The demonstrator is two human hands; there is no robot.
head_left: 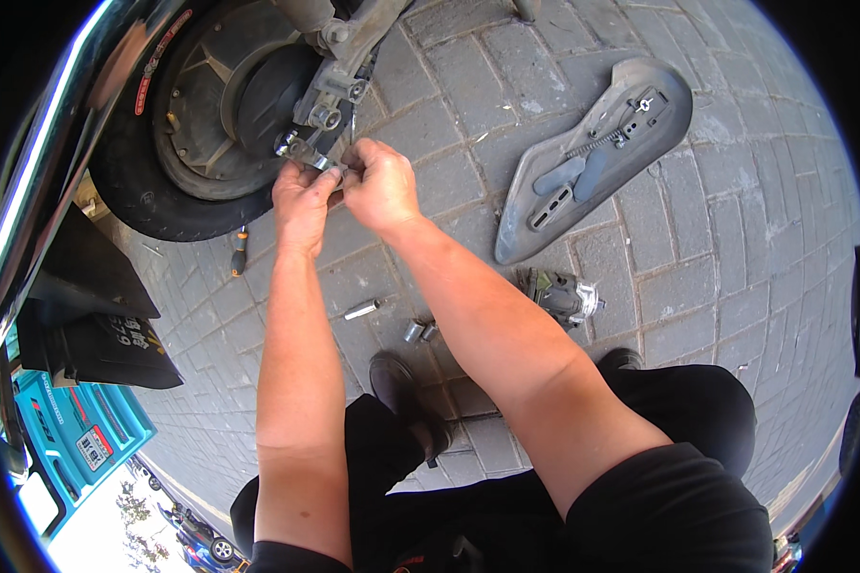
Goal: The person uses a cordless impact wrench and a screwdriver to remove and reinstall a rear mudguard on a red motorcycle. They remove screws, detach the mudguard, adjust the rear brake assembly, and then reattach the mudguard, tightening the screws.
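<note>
Both my hands are close together beside a scooter wheel [129, 177] with a black tyre and a round grey hub. My left hand [301, 208] is closed, its thumb and fingers pinching a small metal part [306, 154] with a bright rounded end. My right hand [384, 187] is closed against the same part from the right; exactly what its fingertips grip is hidden. Just above the fingers, a grey metal bracket [327, 91] with round bolt ends hangs at the hub. Whether the part in my fingers is joined to it, I cannot tell.
On the paving lies a screwdriver [240, 253] with an orange and black handle. A socket [362, 308] is near my left forearm. A grey plastic cover [521, 215] holds loose hardware. Beyond my right forearm is a metal assembly [566, 297]. A teal panel [81, 435] stands left.
</note>
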